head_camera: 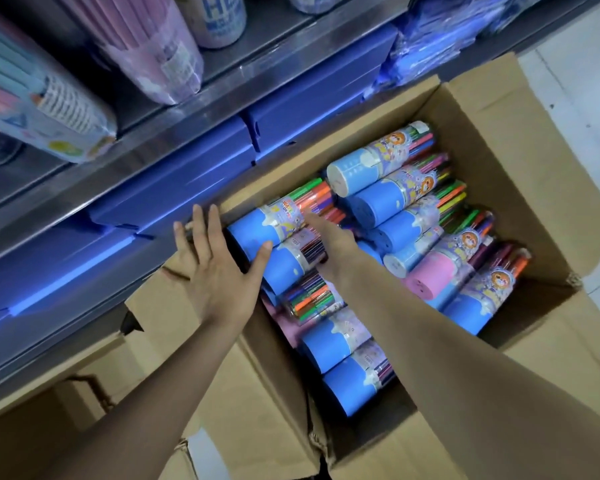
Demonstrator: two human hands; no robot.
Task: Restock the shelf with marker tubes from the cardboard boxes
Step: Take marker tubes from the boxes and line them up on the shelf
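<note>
Left hand point(215, 268) lies flat and open against the box point(499, 140) edge; right hand point(329, 244) reaches among the tubes point(409, 216), its grip hidden.
</note>
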